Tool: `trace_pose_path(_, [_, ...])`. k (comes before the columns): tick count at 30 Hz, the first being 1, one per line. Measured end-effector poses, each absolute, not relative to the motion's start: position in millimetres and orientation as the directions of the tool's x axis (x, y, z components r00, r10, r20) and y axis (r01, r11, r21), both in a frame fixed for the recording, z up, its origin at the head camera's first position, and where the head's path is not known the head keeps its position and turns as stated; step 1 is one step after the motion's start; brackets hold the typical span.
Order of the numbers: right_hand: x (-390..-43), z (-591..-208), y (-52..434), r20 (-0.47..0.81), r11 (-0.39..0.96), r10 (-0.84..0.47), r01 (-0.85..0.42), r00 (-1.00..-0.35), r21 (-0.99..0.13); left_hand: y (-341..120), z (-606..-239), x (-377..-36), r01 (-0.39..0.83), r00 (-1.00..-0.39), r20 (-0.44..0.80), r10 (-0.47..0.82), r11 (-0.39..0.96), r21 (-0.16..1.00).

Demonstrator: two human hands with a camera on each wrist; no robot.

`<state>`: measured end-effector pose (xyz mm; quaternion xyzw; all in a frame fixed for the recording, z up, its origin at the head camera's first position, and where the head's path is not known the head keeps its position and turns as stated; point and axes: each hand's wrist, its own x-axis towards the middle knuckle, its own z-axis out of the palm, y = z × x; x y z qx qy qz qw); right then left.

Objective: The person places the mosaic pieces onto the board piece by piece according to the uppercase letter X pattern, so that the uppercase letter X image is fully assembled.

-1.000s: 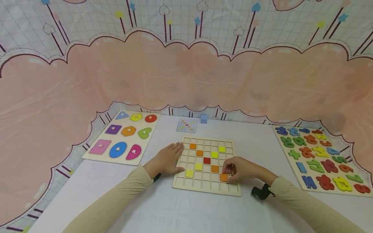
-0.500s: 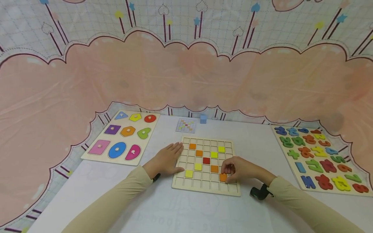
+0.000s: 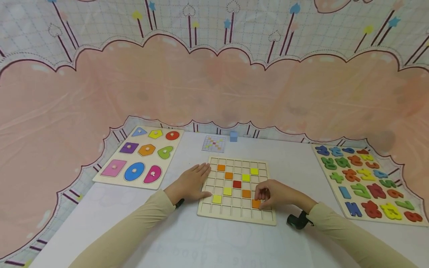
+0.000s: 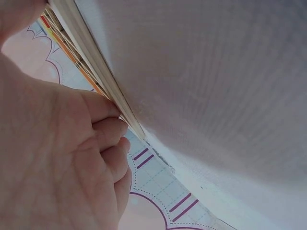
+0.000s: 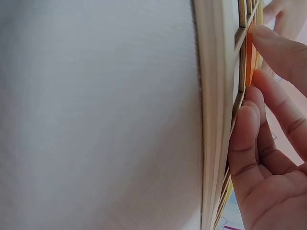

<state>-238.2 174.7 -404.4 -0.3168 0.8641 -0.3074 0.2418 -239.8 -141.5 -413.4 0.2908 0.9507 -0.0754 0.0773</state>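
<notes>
Right hand on one of four orange tiles

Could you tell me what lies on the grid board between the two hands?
In the head view, between left hand and right hand: yellow tiles, a red tile, an orange tile.

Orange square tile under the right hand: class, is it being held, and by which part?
The right hand pinches the orange square tile at its edges with curled fingertips, seating it in the wooden grid board.
</notes>
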Motion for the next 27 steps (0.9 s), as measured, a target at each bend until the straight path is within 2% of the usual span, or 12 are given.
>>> trace_pose_path(8, [-239,-408,177,-0.206,0.598,-0.709,-0.421,-0.674,-0.682,-144,-411,-237,0.595,-0.798,-0.157,0.582,0.803,-0.047])
trace_pose_path(20, [-256,-403,187,-0.184,0.545,-0.733,-0.404,-0.655,-0.735,-144,-414,-246,0.578,-0.807,-0.212,0.551,0.811,-0.092])
trace_pose_path(27, [-276,-395,197,-0.117,0.505,-0.695,-0.366,-0.709,-0.781,-148,-411,-251,0.575,-0.802,-0.219,0.556,0.818,-0.03])
